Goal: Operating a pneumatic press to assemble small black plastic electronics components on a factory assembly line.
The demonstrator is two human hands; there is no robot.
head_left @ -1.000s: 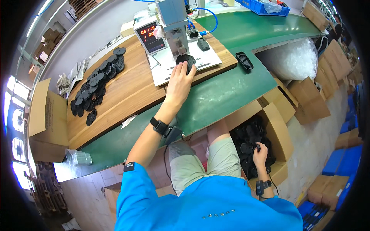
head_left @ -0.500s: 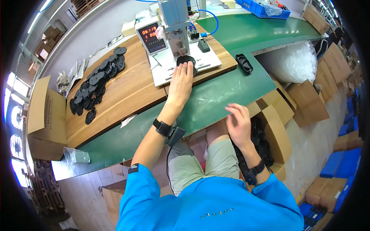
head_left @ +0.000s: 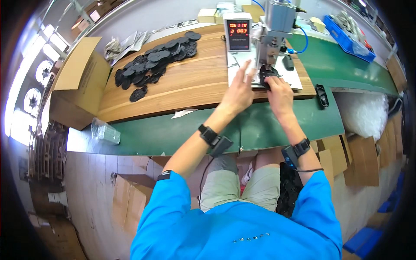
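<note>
A small press (head_left: 278, 19) with a grey-blue cylinder stands over a white base plate (head_left: 296, 78). Beneath its metal head lies a black plastic part (head_left: 265, 73), rounded in outline. My right hand (head_left: 281, 96) has its fingers closed on the near right edge of this part, with the fingertips partly hidden. Just left of the plate, my left hand (head_left: 237, 92) is raised with fingers apart and holds nothing. A counter box (head_left: 238, 32) with red digits stands behind it. Both wrists wear black straps with small devices.
Several black flat discs (head_left: 158, 56) lie heaped on the wooden board (head_left: 203, 73). An open carton (head_left: 80, 82) stands at the left. A black part (head_left: 322, 96) rests on the green table (head_left: 299, 117), and a blue tray (head_left: 346, 41) sits at the back right.
My left hand has come off the black part and moved left. My right hand has risen from beside the table edge to the part under the press. The view has shifted right.
</note>
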